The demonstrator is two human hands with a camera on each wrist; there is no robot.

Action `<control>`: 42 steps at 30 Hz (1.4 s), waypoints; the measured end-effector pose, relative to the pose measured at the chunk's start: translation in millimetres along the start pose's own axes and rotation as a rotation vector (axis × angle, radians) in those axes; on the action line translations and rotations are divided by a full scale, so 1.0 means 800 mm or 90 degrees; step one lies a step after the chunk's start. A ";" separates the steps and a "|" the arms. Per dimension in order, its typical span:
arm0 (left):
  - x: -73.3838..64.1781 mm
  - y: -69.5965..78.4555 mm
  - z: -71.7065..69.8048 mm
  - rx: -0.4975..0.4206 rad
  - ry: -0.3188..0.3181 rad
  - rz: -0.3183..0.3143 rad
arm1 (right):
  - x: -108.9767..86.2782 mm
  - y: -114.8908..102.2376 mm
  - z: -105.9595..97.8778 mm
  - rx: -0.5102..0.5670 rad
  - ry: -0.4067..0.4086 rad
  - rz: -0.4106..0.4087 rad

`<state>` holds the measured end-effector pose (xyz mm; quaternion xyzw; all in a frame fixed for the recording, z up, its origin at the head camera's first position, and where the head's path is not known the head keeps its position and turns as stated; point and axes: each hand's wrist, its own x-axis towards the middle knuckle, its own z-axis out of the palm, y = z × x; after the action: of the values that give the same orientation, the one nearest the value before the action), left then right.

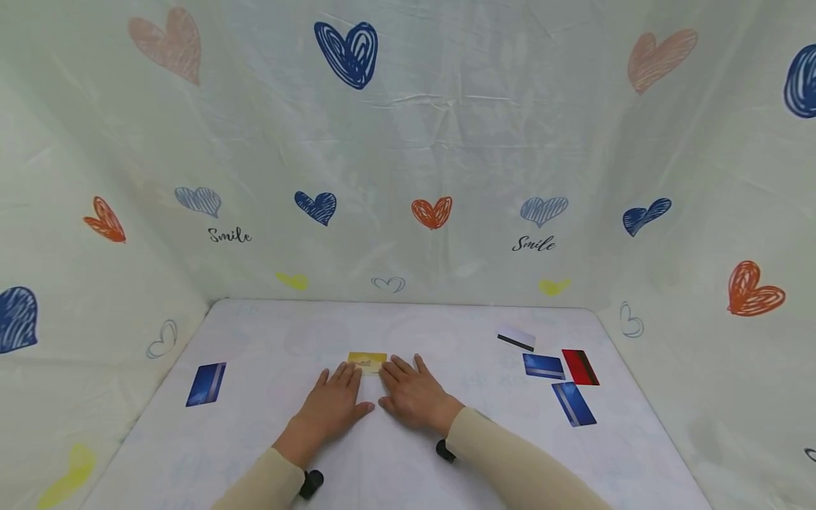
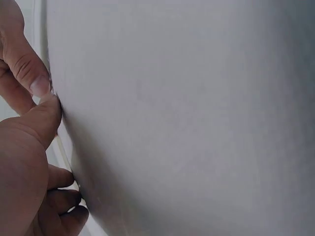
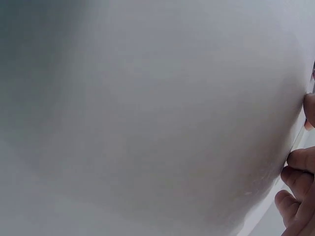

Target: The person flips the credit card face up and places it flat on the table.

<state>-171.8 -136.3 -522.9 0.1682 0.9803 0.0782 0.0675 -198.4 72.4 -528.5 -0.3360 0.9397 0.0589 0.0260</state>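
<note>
A gold-yellow card lies flat on the white table, near its middle. My left hand rests palm down with straight fingers, the fingertips at the card's left lower corner. On the other side, my right hand lies the same way, its fingertips at the right lower corner. Both thumbs point inward below the card and stay apart. In the left wrist view the left hand touches the tabletop at the frame's left edge. The right wrist view has only some fingers at its right edge; the card is not visible there.
Toward the right lie a white card with a dark stripe, a blue card, a red card and a second blue card. Another blue card is at the far left. A heart-printed curtain surrounds the table.
</note>
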 end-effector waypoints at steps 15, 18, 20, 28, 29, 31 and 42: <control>0.001 -0.030 -0.007 -0.010 0.000 -0.012 | 0.034 -0.013 -0.008 0.040 -0.035 0.017; 0.002 -0.035 -0.007 -0.010 -0.002 -0.013 | 0.037 -0.015 -0.009 0.045 -0.040 0.021; 0.001 -0.036 -0.008 -0.013 -0.004 -0.014 | 0.038 -0.017 -0.009 0.045 -0.045 0.023; -0.004 -0.039 -0.015 -0.021 -0.008 -0.020 | 0.042 -0.019 -0.012 0.045 -0.052 0.023; -0.003 -0.039 -0.014 -0.018 -0.009 -0.021 | 0.043 -0.019 -0.013 0.046 -0.053 0.023; -0.002 -0.041 -0.013 -0.015 -0.009 -0.021 | 0.043 -0.019 -0.013 0.048 -0.054 0.022; -0.001 -0.045 -0.009 -0.022 -0.001 -0.015 | 0.047 -0.020 -0.014 0.052 -0.064 0.026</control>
<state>-183.6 -170.9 -522.4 0.1556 0.9807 0.0946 0.0717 -217.1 35.2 -522.0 -0.3123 0.9453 0.0379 0.0859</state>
